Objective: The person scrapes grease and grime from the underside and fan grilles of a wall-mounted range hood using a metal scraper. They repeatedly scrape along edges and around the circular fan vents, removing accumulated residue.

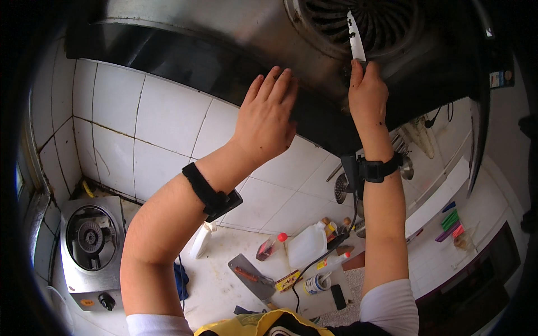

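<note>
My right hand (369,90) grips a knife (356,42) by its handle, most of which my fingers hide. Its blade points up across the round slotted fan grille (378,25) of a range hood and bears dark, greasy-looking specks. Whether the tip touches the grille I cannot tell. My left hand (267,111) lies with fingers extended against the hood's dark lower panel (168,54), holding nothing visible. A few dark specks mark both hands. The metal underside (235,19) of the hood looks stained around the grille.
Below stand a gas stove (90,252), a spray bottle (203,241), a red-capped bottle (269,248) and a white plastic jug (308,245). A cleaver (252,275) lies on the counter (210,285). A black cable (321,257) hangs from my right wrist strap; a skimmer (341,187) hangs at the tiled wall.
</note>
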`<state>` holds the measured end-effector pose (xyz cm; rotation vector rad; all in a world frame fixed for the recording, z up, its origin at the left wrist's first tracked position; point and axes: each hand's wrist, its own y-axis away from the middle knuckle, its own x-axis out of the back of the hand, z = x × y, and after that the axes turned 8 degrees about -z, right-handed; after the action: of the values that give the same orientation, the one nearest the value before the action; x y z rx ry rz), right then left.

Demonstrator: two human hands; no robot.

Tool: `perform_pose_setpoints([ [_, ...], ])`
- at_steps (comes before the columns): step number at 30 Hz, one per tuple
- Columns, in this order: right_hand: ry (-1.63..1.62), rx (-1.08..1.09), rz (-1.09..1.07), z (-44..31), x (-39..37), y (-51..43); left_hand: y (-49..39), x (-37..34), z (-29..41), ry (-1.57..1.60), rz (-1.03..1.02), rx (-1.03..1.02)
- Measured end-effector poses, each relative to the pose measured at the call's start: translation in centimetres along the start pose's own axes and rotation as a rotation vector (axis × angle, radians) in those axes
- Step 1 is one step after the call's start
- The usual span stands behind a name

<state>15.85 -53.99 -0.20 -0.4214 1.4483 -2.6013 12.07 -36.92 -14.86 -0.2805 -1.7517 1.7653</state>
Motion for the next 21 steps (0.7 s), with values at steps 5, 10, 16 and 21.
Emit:
perform_pose_setpoints([
  [5, -0.030, -0.067, -0.225, -0.4, 0.1, 0.4, 0.0, 0.2, -0.8, -0.085, -0.060, -0.010],
  [10, -0.013, -0.077, -0.095, 0.3, 0.4, 0.5, 0.1, 0.3, -0.9, -0.125, -0.054, -0.028],
  [16, -0.034, -0.070, -0.040, -0.5, 0.2, 0.3, 0.1, 0.4, -0.9, -0.096, -0.066, -0.020],
  [21, 0.030, 0.069, -0.033, -1.1, 0.4, 0.7, 0.2, 0.2, -0.7, -0.063, -0.070, -0.001],
])
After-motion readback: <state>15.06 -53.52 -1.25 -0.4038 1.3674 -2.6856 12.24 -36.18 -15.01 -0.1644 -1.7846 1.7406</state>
